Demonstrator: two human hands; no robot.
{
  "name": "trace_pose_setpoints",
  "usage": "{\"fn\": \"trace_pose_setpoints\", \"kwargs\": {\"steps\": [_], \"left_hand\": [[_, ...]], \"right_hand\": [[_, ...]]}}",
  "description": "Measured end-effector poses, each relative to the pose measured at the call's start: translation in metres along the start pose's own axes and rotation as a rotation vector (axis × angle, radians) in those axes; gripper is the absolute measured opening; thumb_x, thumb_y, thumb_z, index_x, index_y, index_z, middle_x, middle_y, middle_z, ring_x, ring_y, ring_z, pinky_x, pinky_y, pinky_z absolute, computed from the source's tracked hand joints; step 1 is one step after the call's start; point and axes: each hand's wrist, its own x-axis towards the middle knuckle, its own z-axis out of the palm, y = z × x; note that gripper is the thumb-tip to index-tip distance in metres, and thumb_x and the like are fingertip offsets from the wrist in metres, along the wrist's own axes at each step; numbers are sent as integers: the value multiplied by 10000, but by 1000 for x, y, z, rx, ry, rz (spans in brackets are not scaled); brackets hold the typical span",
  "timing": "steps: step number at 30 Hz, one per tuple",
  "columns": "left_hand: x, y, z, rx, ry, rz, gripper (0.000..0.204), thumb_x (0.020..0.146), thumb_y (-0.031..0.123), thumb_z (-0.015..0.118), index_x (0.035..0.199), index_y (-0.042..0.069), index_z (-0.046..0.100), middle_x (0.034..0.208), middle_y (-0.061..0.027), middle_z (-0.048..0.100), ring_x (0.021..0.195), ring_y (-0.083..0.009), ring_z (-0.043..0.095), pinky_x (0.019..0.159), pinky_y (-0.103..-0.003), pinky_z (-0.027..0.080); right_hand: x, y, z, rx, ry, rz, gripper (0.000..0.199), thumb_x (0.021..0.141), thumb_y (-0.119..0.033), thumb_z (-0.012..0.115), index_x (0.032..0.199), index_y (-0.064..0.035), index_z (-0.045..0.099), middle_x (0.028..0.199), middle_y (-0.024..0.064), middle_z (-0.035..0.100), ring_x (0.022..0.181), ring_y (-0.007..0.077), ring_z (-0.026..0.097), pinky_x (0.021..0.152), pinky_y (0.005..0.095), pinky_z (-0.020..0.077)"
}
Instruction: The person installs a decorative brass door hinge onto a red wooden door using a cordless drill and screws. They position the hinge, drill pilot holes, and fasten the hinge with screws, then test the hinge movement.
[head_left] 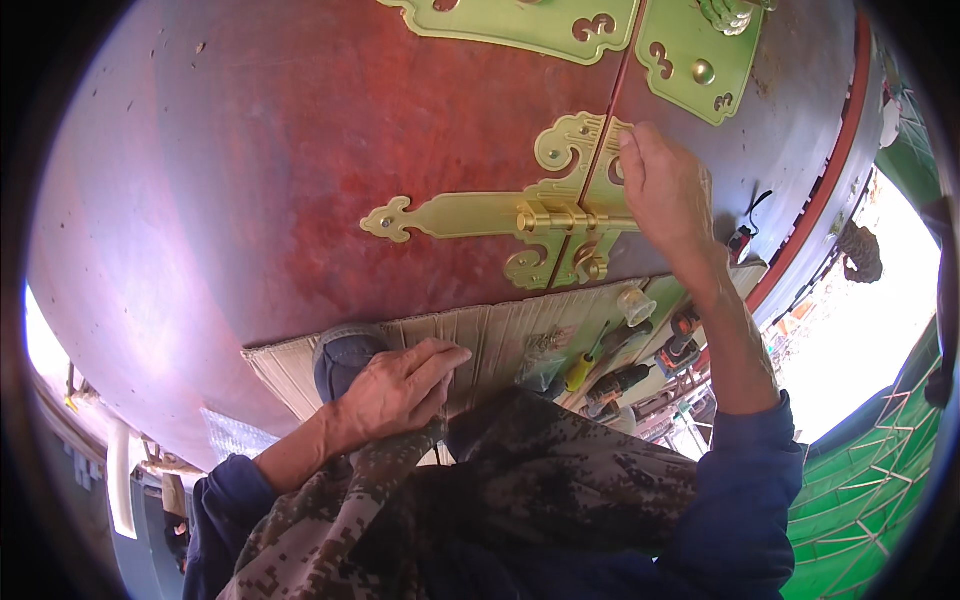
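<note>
A brass-coloured latch (pixel 470 213) with scrolled plates and a sliding bolt spans the seam of a red-brown polished wooden panel (pixel 270 190). My right hand (pixel 668 190) is closed at the right-hand plate and covers part of it. Whatever its fingers pinch, if anything, is hidden. My left hand (pixel 400 385) lies over my bent leg beside a dark shoe (pixel 347 360). Its fingers are drawn together, and I cannot make out anything between them. Larger brass-coloured plates (pixel 520 28) with cut-out scrolls sit higher on the panel.
Flattened cardboard (pixel 490 335) runs along the panel's lower edge. On it are a clear plastic cup (pixel 636 305), a yellow-handled screwdriver (pixel 582 370), a power drill (pixel 618 385) and another power tool (pixel 680 345). Bubble wrap (pixel 237 437) lies at left; green netting (pixel 870 500) is at right.
</note>
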Motion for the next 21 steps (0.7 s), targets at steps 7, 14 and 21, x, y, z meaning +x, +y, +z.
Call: {"fn": "trace_pose_setpoints", "kwargs": {"steps": [7,14,21], "left_hand": [[-2,-4,5,6,11,18,440,831,-38,656,1265,-35,579,1128,-177,640,829,-344,703,688,-400,600],[0,0,2,10,11,-21,371,854,-69,646,1219,-31,599,1083,-176,652,850,-336,706,704,-397,602],[-1,-4,3,-5,8,18,425,844,-36,647,1263,-31,578,1132,-185,635,821,-350,699,700,-405,599]], "right_hand": [[-5,-12,-11,111,-4,136,209,1013,-220,567,983,-14,551,885,196,683,753,411,664,664,502,525],[-5,-14,-10,189,85,81,251,1021,-254,573,981,-5,569,860,210,687,740,423,666,658,514,516],[3,-8,0,-3,113,63,287,1029,-265,560,932,3,591,840,208,696,745,417,675,673,509,525]]}}
